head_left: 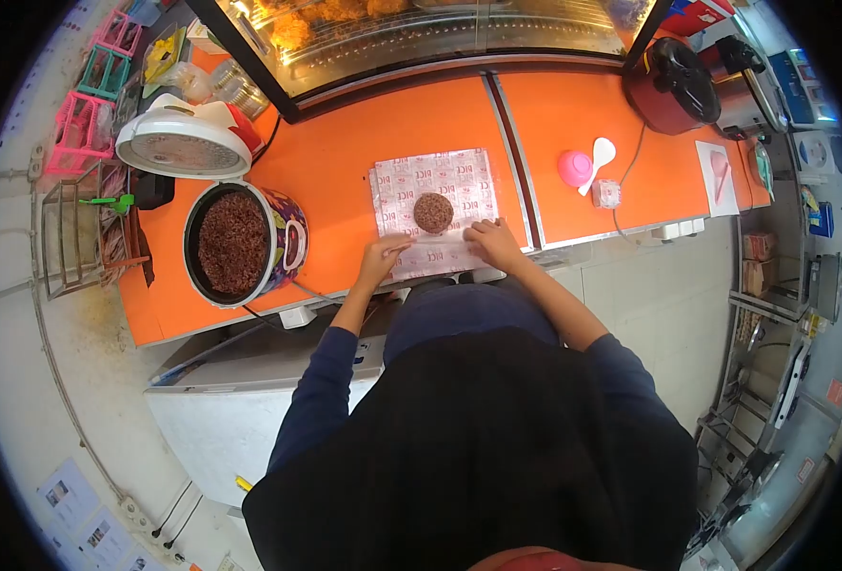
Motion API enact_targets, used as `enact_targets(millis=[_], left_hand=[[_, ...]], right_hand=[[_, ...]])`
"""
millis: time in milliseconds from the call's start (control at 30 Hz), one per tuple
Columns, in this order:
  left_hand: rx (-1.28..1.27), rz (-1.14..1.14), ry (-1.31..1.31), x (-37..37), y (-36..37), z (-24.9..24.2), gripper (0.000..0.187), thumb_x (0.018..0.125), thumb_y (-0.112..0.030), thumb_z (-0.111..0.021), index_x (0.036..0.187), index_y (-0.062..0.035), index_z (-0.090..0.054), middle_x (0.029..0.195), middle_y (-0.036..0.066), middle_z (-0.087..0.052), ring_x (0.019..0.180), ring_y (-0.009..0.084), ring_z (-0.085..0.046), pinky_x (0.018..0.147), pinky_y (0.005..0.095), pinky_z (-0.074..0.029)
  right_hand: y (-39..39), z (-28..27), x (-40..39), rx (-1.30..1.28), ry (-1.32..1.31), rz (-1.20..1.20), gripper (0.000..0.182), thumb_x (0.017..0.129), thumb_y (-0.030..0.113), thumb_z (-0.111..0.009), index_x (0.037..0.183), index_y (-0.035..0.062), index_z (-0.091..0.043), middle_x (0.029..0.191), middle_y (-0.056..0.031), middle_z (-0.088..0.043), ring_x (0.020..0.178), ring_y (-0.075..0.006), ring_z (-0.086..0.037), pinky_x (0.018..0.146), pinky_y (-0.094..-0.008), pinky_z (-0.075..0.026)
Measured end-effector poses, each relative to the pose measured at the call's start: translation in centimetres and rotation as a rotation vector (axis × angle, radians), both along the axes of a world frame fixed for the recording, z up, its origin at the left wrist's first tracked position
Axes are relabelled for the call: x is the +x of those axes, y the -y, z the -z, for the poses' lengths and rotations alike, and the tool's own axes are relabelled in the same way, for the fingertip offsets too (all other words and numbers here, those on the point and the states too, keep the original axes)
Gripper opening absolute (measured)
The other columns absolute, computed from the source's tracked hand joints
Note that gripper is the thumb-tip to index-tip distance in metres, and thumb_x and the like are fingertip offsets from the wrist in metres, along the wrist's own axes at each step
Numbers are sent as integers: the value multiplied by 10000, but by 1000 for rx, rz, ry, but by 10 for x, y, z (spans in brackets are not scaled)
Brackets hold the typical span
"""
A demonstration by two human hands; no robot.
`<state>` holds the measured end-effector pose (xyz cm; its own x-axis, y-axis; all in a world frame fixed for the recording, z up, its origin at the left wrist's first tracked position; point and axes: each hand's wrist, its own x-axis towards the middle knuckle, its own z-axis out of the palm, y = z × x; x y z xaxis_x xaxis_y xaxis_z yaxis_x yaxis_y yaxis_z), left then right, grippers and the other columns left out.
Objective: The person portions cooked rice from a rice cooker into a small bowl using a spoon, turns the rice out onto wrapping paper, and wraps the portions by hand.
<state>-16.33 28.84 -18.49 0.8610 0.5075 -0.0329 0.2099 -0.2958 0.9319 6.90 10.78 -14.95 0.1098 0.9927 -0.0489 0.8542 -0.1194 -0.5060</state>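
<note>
A round mound of dark reddish-brown rice [433,213] sits on a stack of printed wrapping paper [397,181], white with red lettering. My left hand [380,260] is closed on the paper's near edge, left of the rice. On the other side, my right hand [495,243] pinches the same edge. Between them the top sheet is lifted into a fold just in front of the mound. To the left stands an open rice cooker [294,243] full of dark cooked rice [233,243], its white lid [185,143] raised.
A lit glass display case [468,43] with fried food borders the back of the orange counter [364,119]. On the right lie a pink bowl [574,168], a white rice paddle [603,154] and a small wrapped packet [607,194]. A dark red cooker [673,86] stands farther back.
</note>
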Motion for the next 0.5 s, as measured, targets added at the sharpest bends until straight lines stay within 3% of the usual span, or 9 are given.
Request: enact_targets(millis=[100, 200, 267, 300, 333, 367, 400, 433, 500], left_hand=[[-161, 10, -17, -17, 13, -3, 285, 792, 59, -566, 1022, -31, -709, 1080, 120, -688, 1110, 270, -614, 957, 352, -468], [15, 106, 25, -34, 28, -8, 242, 884, 14, -534, 1065, -17, -693, 1136, 117, -671, 1150, 221, -590, 992, 329, -446], [-251, -88, 36, -37, 37, 1, 192, 883, -2, -555, 1003, -17, -705, 1022, 103, -706, 1036, 209, -647, 901, 316, -496], [-248, -90, 36, -31, 36, 4, 192, 883, -2, -555, 1003, -17, -705, 1022, 103, -706, 1036, 209, -647, 901, 316, -496], [-210, -237, 0, -24, 34, 7, 164, 896, -48, -566, 977, -5, -702, 950, 94, -707, 944, 192, -655, 829, 309, -503], [-172, -385, -39, -18, 32, 10, 164, 909, -94, -577, 951, 8, -698, 879, 86, -707, 853, 176, -663, 757, 301, -510], [-171, -388, -45, -8, 27, 17, 164, 909, -94, -577, 951, 8, -698, 879, 86, -707, 853, 176, -663, 757, 301, -510], [-185, -489, -97, 5, 18, 24, 200, 905, -161, -600, 910, 21, -684, 791, 83, -677, 756, 188, -638, 692, 302, -487], [-197, -585, -146, 17, 8, 36, 267, 900, -227, -622, 869, 34, -670, 704, 80, -647, 659, 200, -612, 626, 303, -464]], right_hand=[[27, 24, 17, 76, 35, 22, 149, 784, 206, -671, 891, 109, -633, 911, -59, -616, 916, -242, -580, 788, -378, -402], [45, 24, 16, 46, -171, 6, 73, 779, 143, -650, 820, 86, -669, 848, -68, -619, 872, -263, -582, 763, -375, -421], [51, 21, 11, 152, -372, 96, 80, 771, 114, -655, 824, 66, -690, 782, -90, -609, 836, -287, -583, 739, -377, -446], [52, 24, 11, 186, -456, 175, 106, 773, 76, -654, 859, 27, -692, 799, -84, -630, 796, -254, -598, 712, -362, -465], [47, 29, 13, 187, -459, 172, 106, 773, 76, -654, 859, 27, -692, 799, -84, -630, 796, -254, -598, 712, -362, -465], [38, 36, 15, 225, -645, 334, 102, 787, 80, -659, 858, 11, -686, 800, -76, -638, 771, -218, -595, 697, -343, -464], [30, 44, 18, 261, -831, 500, 106, 802, 84, -663, 856, -6, -680, 800, -68, -646, 746, -181, -593, 682, -324, -464], [13, 37, 15, 154, -1047, 712, 152, 830, 129, -667, 846, -22, -670, 783, -56, -646, 714, -133, -576, 650, -305, -453], [-1, 59, 26, 65, -999, 750, 154, 846, 144, -668, 836, -10, -669, 777, -29, -650, 717, -115, -578, 653, -289, -449]])
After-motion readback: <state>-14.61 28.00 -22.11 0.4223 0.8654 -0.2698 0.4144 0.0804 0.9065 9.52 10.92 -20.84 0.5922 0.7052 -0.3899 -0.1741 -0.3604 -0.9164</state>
